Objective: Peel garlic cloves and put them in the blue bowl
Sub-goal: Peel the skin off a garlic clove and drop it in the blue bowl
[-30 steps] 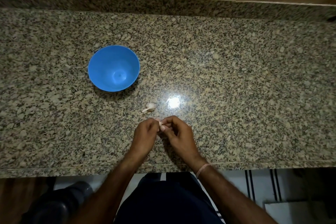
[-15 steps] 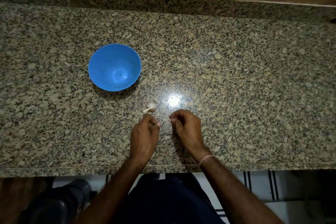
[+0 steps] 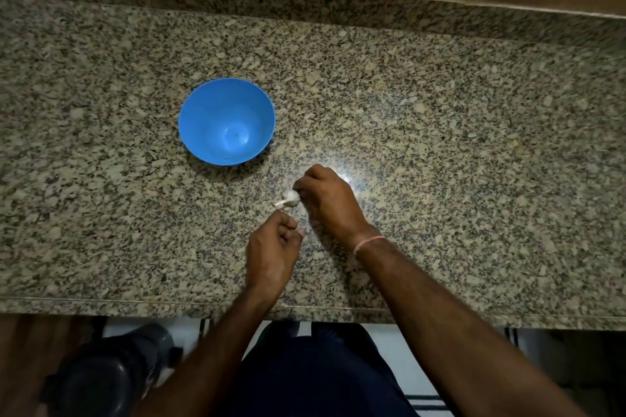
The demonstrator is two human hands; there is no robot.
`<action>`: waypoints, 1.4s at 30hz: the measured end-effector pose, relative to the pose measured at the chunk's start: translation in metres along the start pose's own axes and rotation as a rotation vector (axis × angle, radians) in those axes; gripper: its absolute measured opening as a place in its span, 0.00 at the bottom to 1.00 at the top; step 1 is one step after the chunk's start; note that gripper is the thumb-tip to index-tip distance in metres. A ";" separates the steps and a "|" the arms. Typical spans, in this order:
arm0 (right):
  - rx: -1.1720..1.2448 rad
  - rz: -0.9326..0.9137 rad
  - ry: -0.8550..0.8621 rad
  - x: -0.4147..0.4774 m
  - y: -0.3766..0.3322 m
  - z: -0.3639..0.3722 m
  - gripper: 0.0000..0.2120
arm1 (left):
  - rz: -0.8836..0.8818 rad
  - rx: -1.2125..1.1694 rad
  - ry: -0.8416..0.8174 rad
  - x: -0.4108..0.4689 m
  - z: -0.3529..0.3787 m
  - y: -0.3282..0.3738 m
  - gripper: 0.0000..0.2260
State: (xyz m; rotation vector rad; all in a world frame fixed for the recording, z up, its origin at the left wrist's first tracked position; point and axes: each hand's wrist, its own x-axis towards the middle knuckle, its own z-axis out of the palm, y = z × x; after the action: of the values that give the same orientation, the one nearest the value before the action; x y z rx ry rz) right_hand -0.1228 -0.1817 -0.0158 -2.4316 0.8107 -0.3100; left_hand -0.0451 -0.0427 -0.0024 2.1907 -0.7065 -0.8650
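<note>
Lying on the counter [image 3: 440, 145]: one piece of garlic [image 3: 292, 198], pale, unpeeled, with its thin stem pointed toward 8 o'clock and its round body toward 2 o'clock.

Right hand [image 3: 325, 203]: placed at the garlic's 3 o'clock side, fingers curled down and touching the round body. Whether a pinch is closed on it cannot be told. This hand is judged the nearer and the one to lift it. A pink wristband [image 3: 369, 242] is worn.

Left hand [image 3: 274, 247]: placed at 6 to 7 o'clock of the garlic, just short of the stem tip and apart from it. The fingers are curled with the thumb laid against them; whether a clove or a scrap of skin is held inside cannot be told.

Blue bowl [image 3: 227, 120]: upright, at 10 to 11 o'clock of the garlic, near but not touching. No cloves are seen inside; the bottom shows bare.

Judgement: the task is reckoned barely begun, with a clove to be broken off before peeling.
</note>
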 end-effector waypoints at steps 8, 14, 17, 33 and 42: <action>0.120 0.254 0.065 -0.055 -0.002 -0.004 0.07 | -0.006 -0.159 -0.053 -0.004 0.004 0.002 0.07; 1.148 0.823 0.164 -0.087 -0.027 -0.002 0.06 | 0.021 -0.411 -0.141 -0.013 0.006 0.011 0.06; 1.105 0.774 0.218 -0.088 -0.029 -0.006 0.05 | -0.051 -0.469 -0.164 -0.013 0.005 0.009 0.05; 0.647 0.482 0.253 -0.088 -0.036 -0.002 0.04 | -0.237 -0.686 -0.123 -0.006 -0.001 0.009 0.02; 0.779 0.511 0.272 -0.093 -0.037 -0.002 0.05 | -0.233 -0.655 -0.086 -0.012 0.002 0.013 0.02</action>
State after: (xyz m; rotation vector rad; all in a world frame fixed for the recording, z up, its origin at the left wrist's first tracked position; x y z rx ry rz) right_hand -0.1790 -0.1010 0.0029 -1.4260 1.1303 -0.6229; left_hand -0.0570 -0.0434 0.0106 1.6637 -0.1574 -1.1238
